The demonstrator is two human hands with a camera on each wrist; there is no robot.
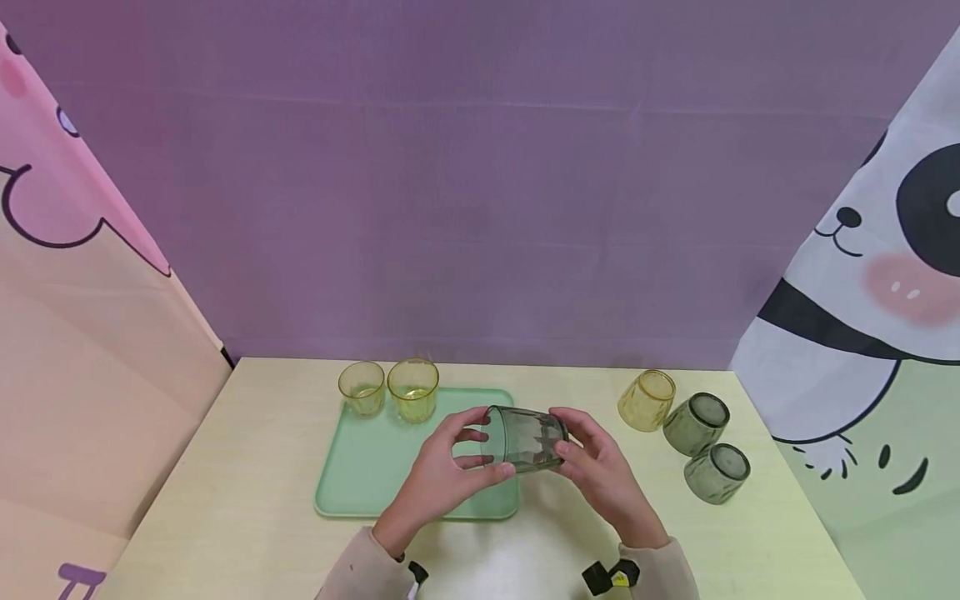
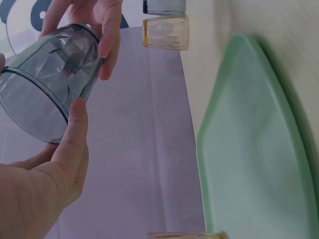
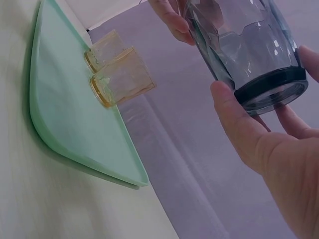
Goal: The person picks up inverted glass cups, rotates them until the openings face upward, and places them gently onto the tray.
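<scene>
— Right now a grey-green glass (image 1: pixel 525 439) is held on its side between both hands, above the near right corner of the green tray (image 1: pixel 360 492). The left hand (image 1: pixel 442 471) is curled round the open rim end, thumb below and fingers (image 1: pixel 468 421) above; the right hand (image 1: pixel 600 467) is wrapped round the thick base.

— What is seen beyond the fingertips?

— Two amber glasses (image 1: pixel 387 388) are stood upright at the far edge of the tray. To the right of the right hand, an amber glass (image 1: pixel 647 400) and two grey-green glasses (image 1: pixel 707 448) are set on the bench (image 1: pixel 225 500), apparently upside down.

— What could go wrong?

— The smooth glass is pinched only by fingertips at the rim, so it could be let slip onto the tray. If swung far forward, the amber pair could be knocked.
</scene>
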